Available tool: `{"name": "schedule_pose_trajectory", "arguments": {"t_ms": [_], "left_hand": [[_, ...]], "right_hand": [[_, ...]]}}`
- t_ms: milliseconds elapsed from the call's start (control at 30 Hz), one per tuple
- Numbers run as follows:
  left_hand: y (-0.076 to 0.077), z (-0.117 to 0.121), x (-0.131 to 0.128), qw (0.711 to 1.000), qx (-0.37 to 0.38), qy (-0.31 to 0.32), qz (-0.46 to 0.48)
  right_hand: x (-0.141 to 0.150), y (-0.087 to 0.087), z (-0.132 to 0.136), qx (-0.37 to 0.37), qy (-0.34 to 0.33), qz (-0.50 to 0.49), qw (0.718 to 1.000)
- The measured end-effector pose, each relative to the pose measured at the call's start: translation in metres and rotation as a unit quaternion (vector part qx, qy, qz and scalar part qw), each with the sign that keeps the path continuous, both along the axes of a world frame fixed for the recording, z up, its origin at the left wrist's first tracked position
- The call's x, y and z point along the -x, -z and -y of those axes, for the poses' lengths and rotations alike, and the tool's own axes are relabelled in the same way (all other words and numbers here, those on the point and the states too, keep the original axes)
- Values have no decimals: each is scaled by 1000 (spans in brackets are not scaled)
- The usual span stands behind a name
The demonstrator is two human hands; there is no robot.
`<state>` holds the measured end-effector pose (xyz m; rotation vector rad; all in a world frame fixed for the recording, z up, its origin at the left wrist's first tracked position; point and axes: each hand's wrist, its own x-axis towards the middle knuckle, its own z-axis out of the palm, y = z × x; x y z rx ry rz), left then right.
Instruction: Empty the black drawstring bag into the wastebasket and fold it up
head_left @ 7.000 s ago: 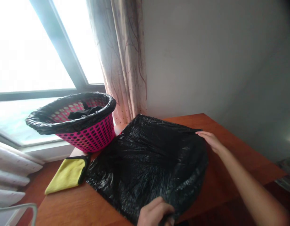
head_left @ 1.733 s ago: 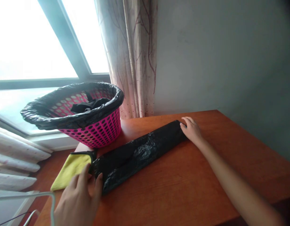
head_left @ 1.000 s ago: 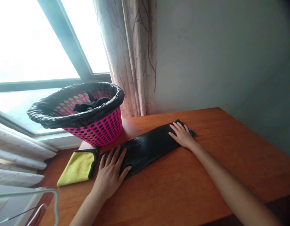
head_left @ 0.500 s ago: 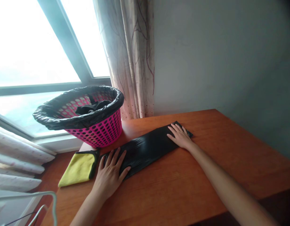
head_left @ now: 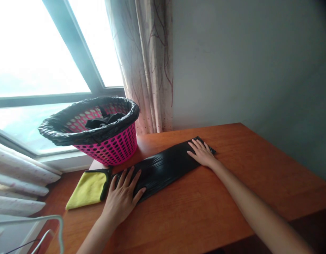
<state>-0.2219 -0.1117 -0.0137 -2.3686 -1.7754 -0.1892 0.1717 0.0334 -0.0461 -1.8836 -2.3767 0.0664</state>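
A black plastic bag (head_left: 167, 165), folded into a long flat strip, lies slantwise on the wooden table. My left hand (head_left: 124, 194) rests flat on its near left end, fingers spread. At the far right end, my right hand (head_left: 201, 152) presses flat on the bag, its fingers also apart. Just left of my left hand lies a folded yellow cloth (head_left: 87, 188) with a dark edge. The bag's left end is partly hidden under my left hand.
A pink perforated basket (head_left: 114, 146) stands behind the bag, its rim covered by a black liner (head_left: 54, 135), with dark material inside. The wooden table (head_left: 245, 169) reaches toward the grey wall. A curtain (head_left: 149, 70), a window and white cables (head_left: 59, 225) are at the left.
Almost nothing differs. Both hands stay flat on the black plastic bag, which keeps its place; the view has shifted very slightly.
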Motion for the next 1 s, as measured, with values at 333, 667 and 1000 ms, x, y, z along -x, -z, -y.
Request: {"name": "schedule_pose_trajectory", "arguments": {"t_ms": [333, 667, 1000], "left_hand": [[-4, 2, -1, 1000, 0, -4, -6], [-6, 4, -5, 1000, 22, -15, 6], [-41, -9, -3, 999, 33, 18, 26]], "right_hand": [[-1, 0, 0, 1, -3, 0, 1000], [-1, 0, 0, -15, -5, -6, 1000], [-13, -17, -20, -53, -18, -140, 989]]}}
